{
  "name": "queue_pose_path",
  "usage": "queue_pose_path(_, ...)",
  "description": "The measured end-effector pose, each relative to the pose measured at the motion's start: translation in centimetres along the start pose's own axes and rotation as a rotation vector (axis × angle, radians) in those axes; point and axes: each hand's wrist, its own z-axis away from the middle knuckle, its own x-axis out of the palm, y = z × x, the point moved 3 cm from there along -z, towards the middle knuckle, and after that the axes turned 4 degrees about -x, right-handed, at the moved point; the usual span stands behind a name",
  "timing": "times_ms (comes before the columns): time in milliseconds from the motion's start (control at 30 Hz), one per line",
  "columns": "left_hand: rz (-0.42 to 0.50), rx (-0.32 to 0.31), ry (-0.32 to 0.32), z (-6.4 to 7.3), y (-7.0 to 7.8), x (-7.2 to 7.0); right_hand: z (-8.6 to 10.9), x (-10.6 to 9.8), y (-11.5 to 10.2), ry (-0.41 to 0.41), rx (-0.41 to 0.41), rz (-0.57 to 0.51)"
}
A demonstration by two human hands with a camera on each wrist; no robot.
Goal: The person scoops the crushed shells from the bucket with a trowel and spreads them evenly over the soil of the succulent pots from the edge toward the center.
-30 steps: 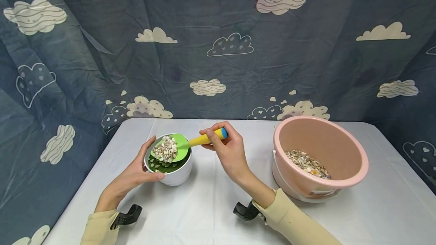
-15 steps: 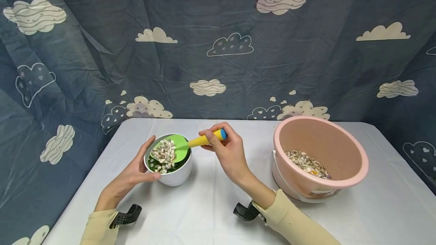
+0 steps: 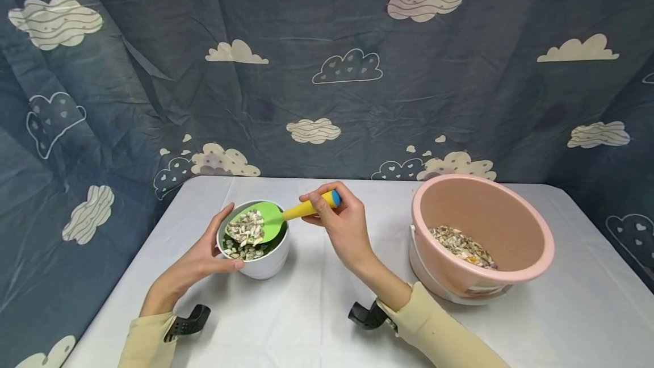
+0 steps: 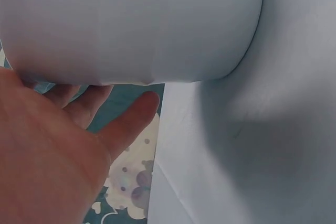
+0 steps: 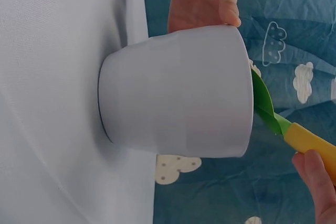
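Note:
A white pot point(image 3: 265, 267) stands upright on the table, with small pale shell-like bits point(image 3: 244, 250) over a dark green inside. My left hand point(image 3: 196, 263) holds it at the left, thumb at the near rim and fingers along the far left side. My right hand point(image 3: 341, 223) grips the yellow, blue-ended handle of a small toy shovel point(image 3: 273, 221). Its green blade lies over the pot's mouth, tilted to the left, bearing a heap of pale bits point(image 3: 246, 227). In the right wrist view the blade point(image 5: 265, 98) dips partly behind the pot's rim.
A pink bucket point(image 3: 480, 186) with a white handle stands on the right of the white-covered table point(image 3: 317, 322). Mixed shell-like bits point(image 3: 462, 247) lie in its bottom. A dark cloud-patterned cloth point(image 3: 276, 95) hangs behind the table.
Pale bits have slid off the shovel blade into the pot; the heap on the blade is smaller and more bits lie inside. Both hands stay nearly in place.

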Motion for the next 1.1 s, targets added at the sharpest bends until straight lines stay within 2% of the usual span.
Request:
queue_pose_path(233, -0.050, -0.022, 0.021, 0.1, -0.1, -0.1, -0.1, -0.1, -0.1, -0.002, -0.003, 0.010)
queue_pose_path(367, -0.049, 0.003, 0.019, 0.1, -0.3, -0.1, -0.1, -0.2, 0.0, -0.003, 0.008, 0.000)
queue_pose_path(433, -0.006, 0.019, 0.005, 0.1, -0.4, -0.1, -0.2, -0.2, 0.0, -0.002, 0.012, -0.004)
queue_pose_path(600, 0.192, 0.040, -0.055, -0.1, -0.8, 0.0, -0.4, -0.2, -0.2, -0.003, 0.012, -0.007)
queue_pose_path(700, 0.248, 0.039, -0.068, -0.1, -1.1, 0.0, -0.6, -0.1, -0.4, -0.008, 0.011, 0.001)
queue_pose_path(900, 0.231, 0.036, -0.067, -0.1, -1.2, -0.1, -1.1, 0.1, -0.7, -0.033, -0.006, 0.024)
queue_pose_path(1100, 0.152, 0.042, -0.048, -0.2, -1.0, -0.2, -1.5, 0.4, -1.0, -0.054, 0.005, 0.034)
